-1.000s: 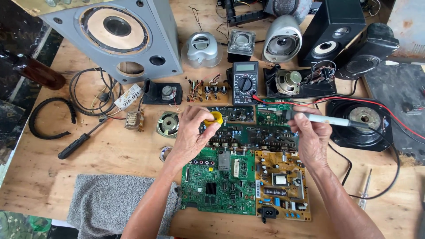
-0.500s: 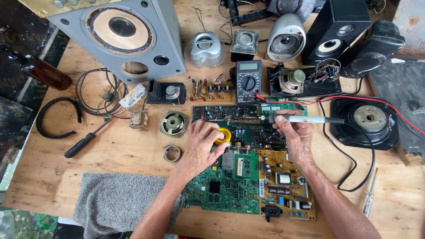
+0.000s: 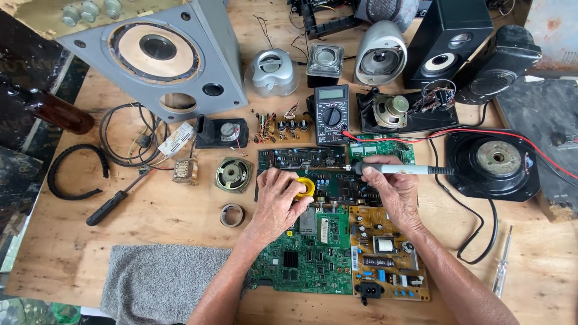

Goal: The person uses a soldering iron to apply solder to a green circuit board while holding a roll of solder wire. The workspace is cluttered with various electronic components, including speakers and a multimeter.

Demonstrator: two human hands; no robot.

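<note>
Cluttered wooden worktop (image 3: 180,210): left hand (image 3: 278,198) is gripping a yellow solder spool (image 3: 304,186), right hand (image 3: 391,188) is clutching a soldering iron (image 3: 400,170) over circuit boards (image 3: 313,241).

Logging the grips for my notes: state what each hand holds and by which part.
Left hand pinches the yellow solder spool at its rim. Right hand holds the soldering iron by its handle.

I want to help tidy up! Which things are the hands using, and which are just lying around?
In use:
left hand holding yellow solder reel
right hand holding grey soldering iron
dark green circuit board

Lying about:
big grey speaker box
black-handled screwdriver
black multimeter
grey cloth
</note>
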